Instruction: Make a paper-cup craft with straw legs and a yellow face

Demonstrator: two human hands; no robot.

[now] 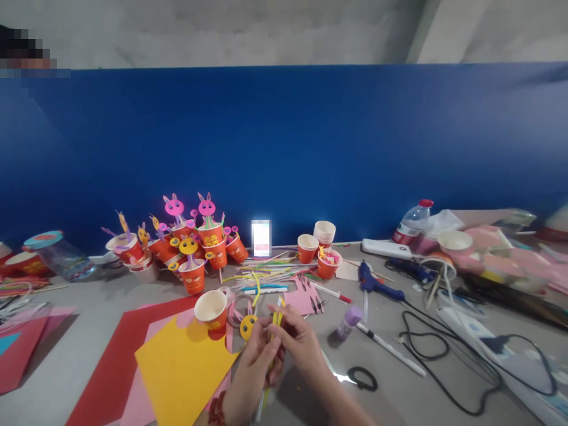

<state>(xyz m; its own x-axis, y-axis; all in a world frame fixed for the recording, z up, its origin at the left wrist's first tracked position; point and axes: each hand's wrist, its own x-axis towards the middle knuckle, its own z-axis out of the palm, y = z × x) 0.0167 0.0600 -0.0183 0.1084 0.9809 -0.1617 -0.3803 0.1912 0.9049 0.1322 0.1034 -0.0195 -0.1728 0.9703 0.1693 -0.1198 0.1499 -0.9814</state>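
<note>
Head cam: thin yellow strip, tilted a bit, between 2 hands, near the yellow face cutout. Left hand and right hand both pinch it. Its middle's covered, so can't tell if it's 1 piece or several.

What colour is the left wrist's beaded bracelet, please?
The beaded bracelet is red, shown in the head view.

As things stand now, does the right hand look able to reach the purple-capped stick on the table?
Probably yes: the purple-capped stick is just beyond the right hand, to its right, with nothing visible between them. However, this hand is holding a yellow strip, so it may need to let go first.
</note>
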